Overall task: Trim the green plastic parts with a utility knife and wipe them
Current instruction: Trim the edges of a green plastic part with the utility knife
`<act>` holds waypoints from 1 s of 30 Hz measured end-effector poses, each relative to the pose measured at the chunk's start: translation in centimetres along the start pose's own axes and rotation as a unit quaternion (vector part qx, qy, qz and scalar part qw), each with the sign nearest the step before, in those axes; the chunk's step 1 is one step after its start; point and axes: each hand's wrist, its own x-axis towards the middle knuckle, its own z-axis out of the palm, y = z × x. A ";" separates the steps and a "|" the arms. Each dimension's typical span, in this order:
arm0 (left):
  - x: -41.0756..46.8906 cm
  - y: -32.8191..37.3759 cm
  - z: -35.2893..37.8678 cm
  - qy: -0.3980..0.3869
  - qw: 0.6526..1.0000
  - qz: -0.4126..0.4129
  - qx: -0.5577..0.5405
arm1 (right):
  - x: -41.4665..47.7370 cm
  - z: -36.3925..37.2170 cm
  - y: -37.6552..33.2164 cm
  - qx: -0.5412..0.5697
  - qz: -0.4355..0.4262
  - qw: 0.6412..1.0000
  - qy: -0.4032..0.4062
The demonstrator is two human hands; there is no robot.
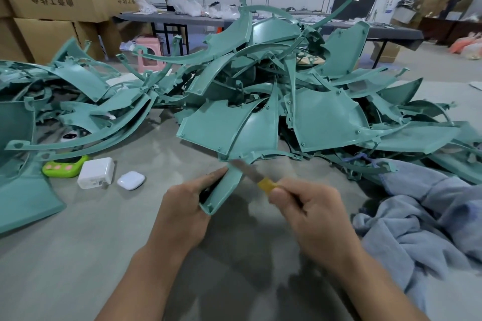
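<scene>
At lower centre of the frame, gripping a narrow green plastic part [226, 186] in the left hand [182, 212], fingers curled round its lower end, thumb running up along its left edge. Just right of it, pinching the yellow-bodied utility knife [262, 180] in the right hand [311, 210], thumb and fingers closed tight on the handle, blade pushed out long and pointing up-left, tip meeting the part's upper end. Probably shaving flash off that edge.

Risking most of all a skid off the hard plastic toward the left thumb, sitting close beside the cutting line. Inviting that by pushing too hard, angling too steeply, or letting the part twist in a grip taken only at its bottom end. Also risking a snapped blade by extending it so far and loading it sideways. Risking, too, a gouge in the part's face by digging in deep instead of trimming cleanly.

Working right under the pile of green parts [323, 117] filling the middle of the frame, its nearest panel hanging just above the held piece; cannot tell whether touching, though any snag there possibly jerking the part mid-cut. Leaving the blue cloth [430, 219] at lower right untouched, ready for wiping. Working well apart from a white charger [96, 173] and a white earbud case [131, 180] lying at left on the grey table [78, 255].
</scene>
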 end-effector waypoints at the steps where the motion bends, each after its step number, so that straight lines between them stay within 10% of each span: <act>1: 0.0 0.1 0.0 0.005 1.000 0.005 0.003 | -0.1 0.2 -0.1 -0.017 -0.002 1.000 -0.023; 5: 0.1 0.4 -0.2 0.003 1.000 0.011 0.001 | 0.9 0.1 0.6 -0.058 0.079 0.992 0.077; 9: 0.0 0.6 -0.5 0.003 1.000 0.023 0.009 | 0.3 0.6 -0.5 0.046 0.028 0.998 -0.025; 17: -0.1 2.4 -0.9 -0.011 0.993 -0.043 -0.109 | 0.5 0.0 0.3 0.005 0.027 0.999 0.045; 22: 0.6 4.1 0.5 -0.016 0.934 -0.146 -0.325 | 1.2 -1.2 1.3 0.023 0.061 0.993 0.102; 27: 0.9 4.6 0.8 -0.015 0.852 -0.244 -0.463 | 0.1 -0.7 0.1 0.058 0.005 0.994 -0.096; 30: 1.0 5.5 0.2 -0.048 0.849 -0.259 -0.457 | 1.1 -1.0 1.7 -0.084 0.108 0.990 0.045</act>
